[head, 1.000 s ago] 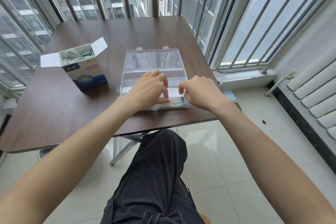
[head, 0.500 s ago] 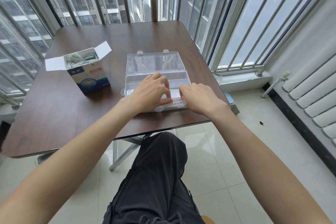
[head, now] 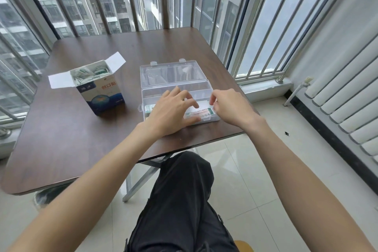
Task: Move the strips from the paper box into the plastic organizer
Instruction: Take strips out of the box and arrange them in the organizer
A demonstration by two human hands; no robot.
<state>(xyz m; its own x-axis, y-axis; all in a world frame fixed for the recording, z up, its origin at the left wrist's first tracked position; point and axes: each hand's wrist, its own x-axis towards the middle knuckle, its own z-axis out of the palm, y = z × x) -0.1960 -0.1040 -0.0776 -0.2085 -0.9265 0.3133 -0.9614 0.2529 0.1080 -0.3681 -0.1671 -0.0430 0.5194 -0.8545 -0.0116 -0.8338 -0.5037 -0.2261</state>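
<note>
My left hand (head: 171, 111) lies flat over the near-left part of the plastic organizer (head: 178, 96), fingers spread and fairly straight, pressing on the strips (head: 201, 113) that lie in its front row. My right hand (head: 229, 106) sits at the organizer's near-right corner with its fingers curled down; they seem to pinch the end of a strip, though I cannot tell for sure.

The organizer is one clear, hard plastic case, rectangular with rounded corners, thin ribs dividing its tray, and its see-through lid laid back flat toward the far edge of the table (head: 67, 129), two small latches showing on the lid's far rim. It stands near the table's near-right edge. The strips in it are flat white paper wrappers with green and red print; how many there are I cannot count under my hands.

One paper box (head: 101, 93) stands upright toward the left side of the table, well apart from the organizer. It is glossy cardboard, blue and white with red characters, two white flaps folded out, and crammed with more wrapped strips.

The table is one smooth, dark brown wood-grain top with rounded corners.
</note>
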